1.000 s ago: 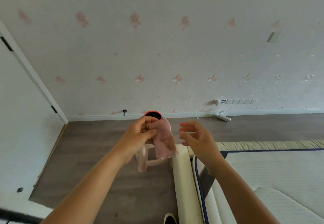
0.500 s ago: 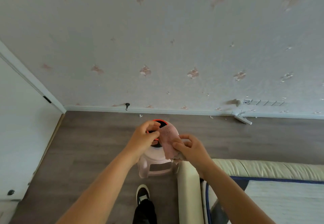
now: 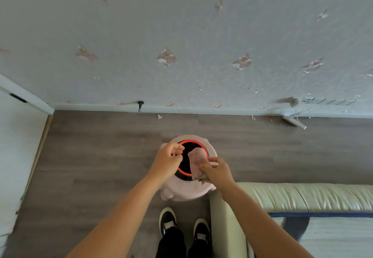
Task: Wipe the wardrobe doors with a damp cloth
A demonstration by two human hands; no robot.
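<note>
**Evidently a cloth stop at the basin, well away from the doors**

You stand over a black basin (image 3: 192, 141) with a red rim, set on a pink stool (image 3: 187, 192) on the wooden floor (image 3: 101, 146). That puts the basin at a height you can reach without crouching. Your shoes (image 3: 167, 220) are planted just near of the stool, so you are square to it and both arms come in evenly.

Your right hand (image 3: 217, 171) pinches the pink cloth (image 3: 198, 162) by its near, bunched end, with thumb and fingers closed on the fabric. The free end hangs out over the basin's dark opening, right of centre. Held that way, any drips would land in the basin and not on the floor or on the padded bed frame (image 3: 302, 197) just right of the stool.

Your left hand (image 3: 166, 162) sits at the left side of the rim with its fingers curled. It may be steadying the basin on the small stool top or simply closed on nothing; you cannot tell which from this view. Nor can you see whether the basin holds water, since its inside reads only as black.

As a judgement, this is the dampening or wringing step, and no wiping is under way. A white panel (image 3: 18, 136) runs along the far left edge, well apart from your hands. It could be a wardrobe door or a room door. Wring the cloth over the basin before you carry it across, because a dripping cloth would mark the floor.
</note>
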